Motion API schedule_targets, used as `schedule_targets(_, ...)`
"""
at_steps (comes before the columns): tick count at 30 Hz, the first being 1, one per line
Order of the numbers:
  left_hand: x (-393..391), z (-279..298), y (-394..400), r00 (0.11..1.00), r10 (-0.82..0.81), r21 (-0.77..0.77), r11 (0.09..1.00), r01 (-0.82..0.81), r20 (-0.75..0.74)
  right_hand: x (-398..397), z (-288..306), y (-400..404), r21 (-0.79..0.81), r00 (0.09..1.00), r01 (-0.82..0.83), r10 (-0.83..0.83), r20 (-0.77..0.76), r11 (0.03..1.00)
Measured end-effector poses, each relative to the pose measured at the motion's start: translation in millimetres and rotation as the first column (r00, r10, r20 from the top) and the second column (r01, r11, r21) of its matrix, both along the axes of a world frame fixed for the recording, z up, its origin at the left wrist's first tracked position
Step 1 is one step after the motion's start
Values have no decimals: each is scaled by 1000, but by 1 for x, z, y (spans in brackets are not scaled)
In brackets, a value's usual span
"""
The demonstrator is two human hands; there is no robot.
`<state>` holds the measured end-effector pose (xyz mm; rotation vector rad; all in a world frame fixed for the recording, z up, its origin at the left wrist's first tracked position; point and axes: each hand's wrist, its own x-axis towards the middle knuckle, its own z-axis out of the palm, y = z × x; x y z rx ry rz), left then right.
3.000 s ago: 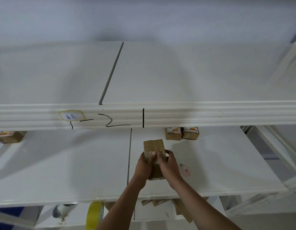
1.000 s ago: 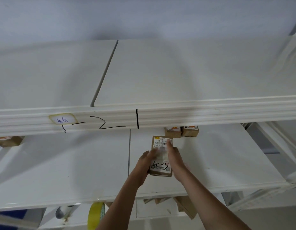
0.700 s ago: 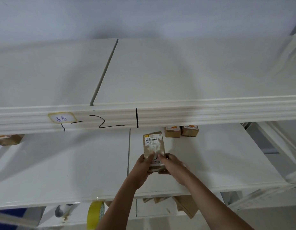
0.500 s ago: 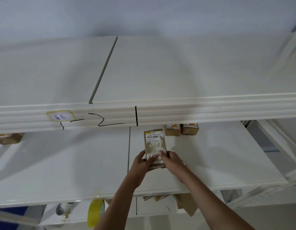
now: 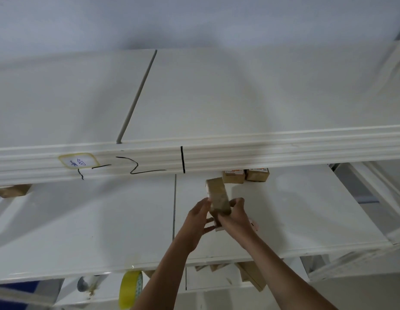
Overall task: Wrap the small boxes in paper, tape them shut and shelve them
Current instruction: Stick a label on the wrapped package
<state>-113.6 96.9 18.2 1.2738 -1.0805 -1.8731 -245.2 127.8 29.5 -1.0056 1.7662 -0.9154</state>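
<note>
- Reaching up from the bottom of the frame, 2 bare forearms meet just right of centre, over the middle shelf.
- The left hand stands with its palm turned toward the wrapped box; its thumb lies against the box's left face, and its fingers curl under the lower end, so it is grasping the box.
- The right hand comes in from the lower right, wrist bent, fingers wrapped round the box's lower right edge, also grasping it.
- The wrapped box, brown and narrow, is tilted with its long axis running up and slightly left, held above the shelf surface in the centre of the frame; a white edge shows below the hands, blurred.
- 2 small labelled boxes sit side by side at the back of the middle shelf, just above and right of the held box, partly hidden under the upper shelf's front lip.
- That lip carries black marker strokes and a taped label at centre left.
- Another brown box sits at the far left edge.
- A yellow tape roll stands on edge at bottom centre, on the lower level, with brown cardboard pieces to its right.
</note>
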Motion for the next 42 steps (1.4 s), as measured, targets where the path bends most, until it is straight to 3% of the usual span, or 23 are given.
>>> schedule_targets(2,-1,-1,-4,997,52,-21,998,-51,55,3,1,2,-102,994,-12,1,-108,995)
schedule_targets(4,6,-6,-11,980,158,-32,987,-155,117,-3,-1,-1,-202,975,60,-101,-198,977)
schedule_targets(6,13,-8,-13,982,182,33,982,-184,46,-12,-1,-7,-191,984,104,-129,-120,976)
schedule_targets(10,10,-12,-8,999,37,50,998,-36,-25,-10,4,-13,59,983,1,-11,184,998)
schedule_targets(13,3,-11,-6,999,36,21,999,-37,23,-2,6,-10,35,990,-18,13,142,999)
schedule_targets(17,-2,-2,-6,976,69,-78,995,-54,207,6,0,-8,-39,995,-11,15,103,999)
schedule_targets(22,0,-5,-6,971,87,-61,995,-76,221,8,-4,-12,-16,988,-15,17,156,1000)
schedule_targets(24,6,-7,-7,994,49,15,999,-51,99,4,0,-13,41,975,7,-16,224,999)
schedule_targets(26,14,-5,-6,989,38,111,994,-22,-145,-1,3,-14,84,965,-28,6,261,996)
schedule_targets(29,23,-7,-7,959,26,183,983,27,-282,-8,-4,-18,118,990,-63,47,133,991)
schedule_targets(31,23,-9,-6,972,17,153,988,19,-232,-8,-7,-20,134,998,-32,25,53,991)
schedule_targets(35,16,-10,-3,992,-41,29,999,44,-119,6,1,-18,199,982,-93,58,179,976)
schedule_targets(38,7,-14,-8,992,-4,28,1000,7,-125,15,-3,-18,169,984,-74,44,175,983)
schedule_targets(42,-6,-8,-9,997,70,8,998,-70,13,26,-12,-22,149,978,-11,-21,209,989)
